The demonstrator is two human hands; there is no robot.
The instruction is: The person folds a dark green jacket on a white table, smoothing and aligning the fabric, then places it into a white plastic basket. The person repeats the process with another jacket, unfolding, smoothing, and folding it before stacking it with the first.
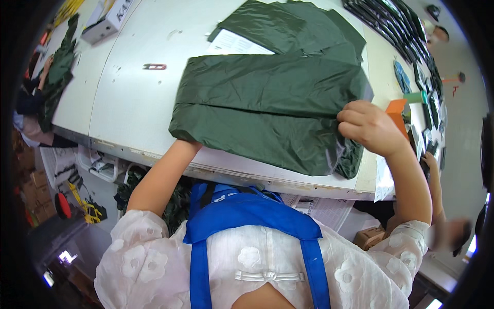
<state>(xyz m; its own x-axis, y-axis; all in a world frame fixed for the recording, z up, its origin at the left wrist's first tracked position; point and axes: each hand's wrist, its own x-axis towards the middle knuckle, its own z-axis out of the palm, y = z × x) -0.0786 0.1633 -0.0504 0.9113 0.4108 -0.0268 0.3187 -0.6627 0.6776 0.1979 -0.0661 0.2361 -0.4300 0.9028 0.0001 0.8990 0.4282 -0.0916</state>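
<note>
Where the folded dark green garment (pixel 267 110) lies at the near edge of the white table (pixel 134 92), I see 2 hands on it. The right hand (pixel 368 129) is curled closed, pinching the cloth's right edge near the corner. The left hand is hidden under the near-left corner, so I cannot tell its grip. I judge the fabric thin, light, limp and a little slick, with a faint sheen and soft creases; it should slide easily, so edges and corners are the best holds. A horizontal fold line crosses it. A 2nd green piece (pixel 293 28) lies behind, over a white paper sheet (pixel 234 44).
</note>
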